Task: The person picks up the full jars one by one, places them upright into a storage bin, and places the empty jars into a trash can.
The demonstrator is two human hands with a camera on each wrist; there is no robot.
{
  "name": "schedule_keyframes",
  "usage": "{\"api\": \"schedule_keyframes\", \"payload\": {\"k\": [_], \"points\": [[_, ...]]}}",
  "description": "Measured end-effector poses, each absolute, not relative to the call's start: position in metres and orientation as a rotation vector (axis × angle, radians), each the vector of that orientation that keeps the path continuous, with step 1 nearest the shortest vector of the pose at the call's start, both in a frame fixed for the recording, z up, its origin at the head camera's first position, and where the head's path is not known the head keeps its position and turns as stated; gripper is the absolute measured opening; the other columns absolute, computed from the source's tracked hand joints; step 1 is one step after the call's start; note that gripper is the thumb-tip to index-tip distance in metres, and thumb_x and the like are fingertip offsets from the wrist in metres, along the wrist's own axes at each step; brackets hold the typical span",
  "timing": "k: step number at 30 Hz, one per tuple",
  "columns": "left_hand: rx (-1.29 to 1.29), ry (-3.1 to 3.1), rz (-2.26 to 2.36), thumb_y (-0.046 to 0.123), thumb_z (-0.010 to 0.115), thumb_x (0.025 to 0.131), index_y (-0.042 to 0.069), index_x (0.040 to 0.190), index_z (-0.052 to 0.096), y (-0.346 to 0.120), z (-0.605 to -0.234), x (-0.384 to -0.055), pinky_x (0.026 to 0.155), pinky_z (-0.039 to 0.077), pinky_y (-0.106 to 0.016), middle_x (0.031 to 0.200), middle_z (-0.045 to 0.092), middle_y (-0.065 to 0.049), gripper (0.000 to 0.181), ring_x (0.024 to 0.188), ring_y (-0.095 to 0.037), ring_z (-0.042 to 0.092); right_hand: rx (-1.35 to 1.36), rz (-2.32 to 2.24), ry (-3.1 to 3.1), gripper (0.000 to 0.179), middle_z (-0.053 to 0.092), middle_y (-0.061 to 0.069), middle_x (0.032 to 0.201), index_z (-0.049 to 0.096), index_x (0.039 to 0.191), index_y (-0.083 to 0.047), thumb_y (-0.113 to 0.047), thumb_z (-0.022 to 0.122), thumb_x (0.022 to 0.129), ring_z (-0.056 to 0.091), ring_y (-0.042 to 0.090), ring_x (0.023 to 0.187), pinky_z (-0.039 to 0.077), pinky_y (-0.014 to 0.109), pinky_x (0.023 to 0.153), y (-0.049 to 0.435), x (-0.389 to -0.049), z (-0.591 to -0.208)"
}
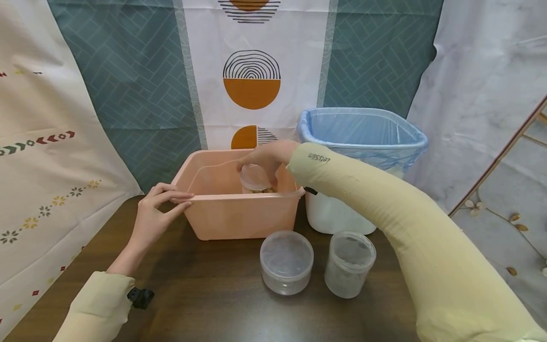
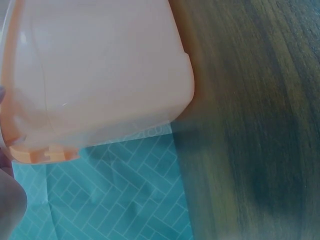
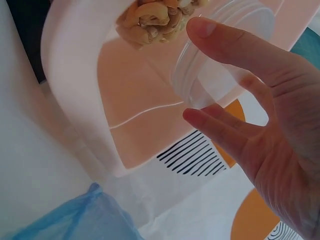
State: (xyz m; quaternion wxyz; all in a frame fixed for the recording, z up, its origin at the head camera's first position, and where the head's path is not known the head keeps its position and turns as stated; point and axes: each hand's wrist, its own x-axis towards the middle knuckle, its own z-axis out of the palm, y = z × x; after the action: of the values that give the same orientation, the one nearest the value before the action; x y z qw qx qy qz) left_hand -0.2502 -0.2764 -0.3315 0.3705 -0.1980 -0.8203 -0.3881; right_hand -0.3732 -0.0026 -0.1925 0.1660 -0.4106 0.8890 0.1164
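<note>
- Dark wooden bench (image 1: pixel 205 304), backed by patterned curtain (image 1: pixel 141 71).
- Near back edge: peach tub (image 1: pixel 241 218), pinched at rim by left fingers (image 1: pixel 177 195).
- Inside tub: clear jar of nuts (image 1: pixel 255 175), clamped in right fingers (image 3: pixel 220 129).

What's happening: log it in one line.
left hand: holds pink tub by rim; right hand: grips nut jar inside tub; wide jar, narrow jar: on table

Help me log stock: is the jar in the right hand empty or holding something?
Holding something: the right wrist view shows nuts inside the clear jar. How full it is, I cannot tell.
</note>
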Motion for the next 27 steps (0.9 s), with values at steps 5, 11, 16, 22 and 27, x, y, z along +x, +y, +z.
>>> {"api": "schedule_keyframes", "payload": {"k": [5, 11, 16, 22, 27], "points": [[-0.518, -2.097, -1.007, -0.015, 0.077, 0.073, -0.005, 0.096, 0.077, -0.265, -0.319, -0.238, 0.088, 0.035, -0.008, 0.094, 0.062, -0.015, 0.025, 0.095, 0.002, 0.049, -1.115, 0.312, 2.526, 0.099, 0.035, -0.006, 0.155, 0.034, 0.148, -0.043, -0.011, 0.088, 0.071, 0.037, 0.019, 0.134, 0.044, 0.04, 0.109, -0.001, -0.373, -0.191], [-0.521, -2.1, -1.012, -0.014, 0.077, 0.073, -0.006, 0.095, 0.076, -0.258, -0.309, -0.228, 0.088, 0.035, -0.008, 0.093, 0.062, -0.016, 0.024, 0.094, 0.002, 0.049, -1.159, 0.358, 2.529, 0.099, 0.035, -0.006, 0.155, 0.034, 0.147, -0.041, -0.014, 0.09, 0.07, 0.037, 0.019, 0.134, 0.042, 0.04, 0.111, 0.0, -0.374, -0.192], [-0.517, -2.106, -1.018, -0.013, 0.077, 0.074, -0.005, 0.096, 0.077, -0.259, -0.31, -0.231, 0.089, 0.035, -0.008, 0.094, 0.062, -0.015, 0.024, 0.094, 0.002, 0.049, -1.154, 0.413, 2.539, 0.1, 0.033, -0.005, 0.159, 0.029, 0.152, -0.04, -0.014, 0.086, 0.074, 0.038, 0.018, 0.137, 0.042, 0.04, 0.11, 0.0, -0.375, -0.193], [-0.488, -2.126, -1.021, -0.012, 0.077, 0.075, -0.004, 0.096, 0.077, -0.261, -0.311, -0.231, 0.087, 0.035, -0.008, 0.095, 0.062, -0.013, 0.022, 0.093, 0.001, 0.049, -1.241, 0.485, 2.555, 0.103, 0.027, -0.003, 0.164, 0.024, 0.157, -0.035, -0.015, 0.085, 0.077, 0.031, 0.021, 0.148, 0.033, 0.042, 0.119, -0.002, -0.373, -0.189], [-0.478, -2.143, -1.026, -0.011, 0.077, 0.076, -0.004, 0.096, 0.076, -0.261, -0.311, -0.228, 0.086, 0.037, -0.007, 0.096, 0.061, -0.011, 0.021, 0.092, 0.0, 0.05, -1.255, 0.462, 2.576, 0.1, 0.03, 0.001, 0.163, 0.027, 0.156, -0.034, -0.012, 0.084, 0.076, 0.031, 0.024, 0.147, 0.03, 0.042, 0.121, 0.0, -0.371, -0.182]]}}
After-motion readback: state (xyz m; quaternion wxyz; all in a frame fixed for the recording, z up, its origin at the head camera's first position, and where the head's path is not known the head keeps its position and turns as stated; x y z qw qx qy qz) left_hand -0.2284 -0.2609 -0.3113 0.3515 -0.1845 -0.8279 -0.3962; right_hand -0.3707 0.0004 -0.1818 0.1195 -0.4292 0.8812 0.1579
